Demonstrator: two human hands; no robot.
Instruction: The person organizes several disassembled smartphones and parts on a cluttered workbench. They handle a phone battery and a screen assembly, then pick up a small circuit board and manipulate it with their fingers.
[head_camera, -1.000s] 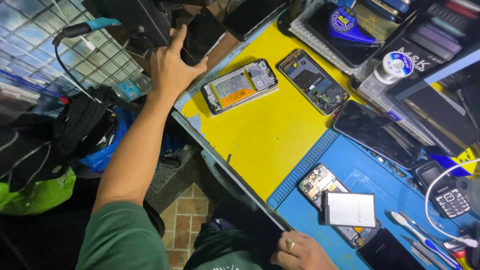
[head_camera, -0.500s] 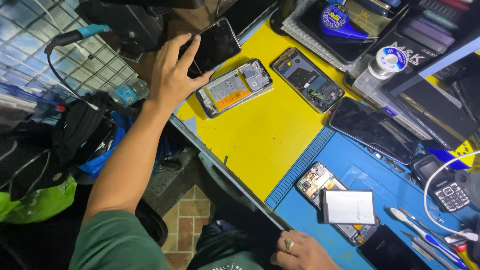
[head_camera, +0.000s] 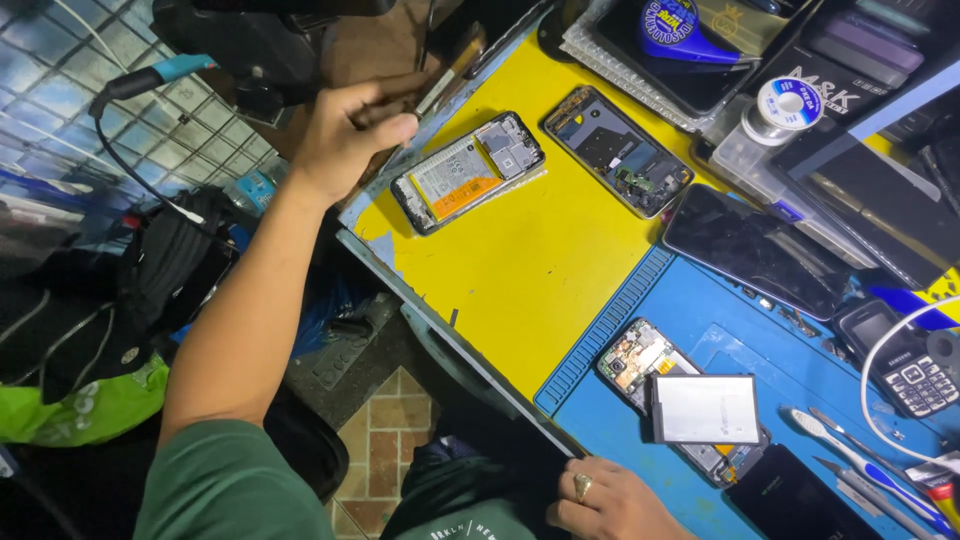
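My left hand (head_camera: 345, 135) reaches out past the table's far left corner and grips a thin dark phone panel (head_camera: 452, 68), which is turned almost edge-on. Just right of it, an opened phone with a white and orange battery (head_camera: 465, 172) lies on the yellow mat (head_camera: 520, 280). My right hand (head_camera: 612, 502), with a ring on one finger, rests at the near edge of the blue mat (head_camera: 740, 345) and holds nothing. Close above it lies another opened phone (head_camera: 635, 360) with a white battery (head_camera: 705, 408) on top.
An empty phone frame (head_camera: 617, 150) and a black-screened phone (head_camera: 755, 250) lie further right. A keypad phone (head_camera: 905, 365), a solder spool (head_camera: 788, 100) and hand tools (head_camera: 860, 460) crowd the right side. Bags and a wire grid (head_camera: 60, 90) fill the left.
My left hand has picked the dark panel up from the far corner and turned it from flat to nearly edge-on. My right hand has stayed put.
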